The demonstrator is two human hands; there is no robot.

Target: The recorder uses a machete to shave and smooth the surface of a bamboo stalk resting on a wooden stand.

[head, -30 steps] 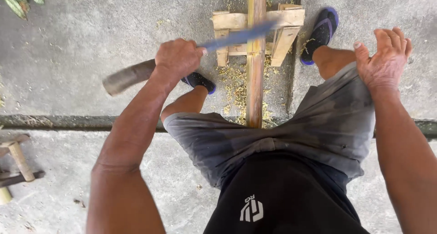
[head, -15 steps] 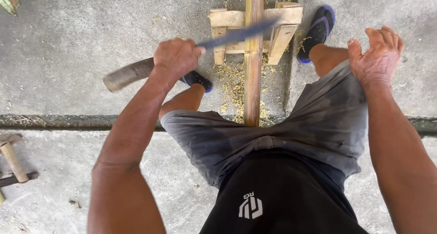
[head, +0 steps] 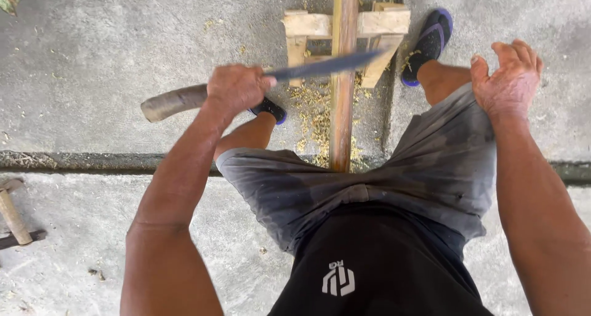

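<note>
Here we are gripping a long blade (head: 326,67) in our clenched left hand (head: 237,88) across the bamboo pole (head: 343,76) lying between our legs, right hand (head: 508,76) hanging open and empty, risking a glancing slip toward the foot (head: 429,45).

The machete (head: 258,82) has a dull dark metal blade and a worn, matt wooden handle. The pole (head: 343,76) is smooth brownish wood; the stand (head: 308,25) pale, rough-sawn timber. The floor (head: 92,64) is rough grey concrete.
</note>
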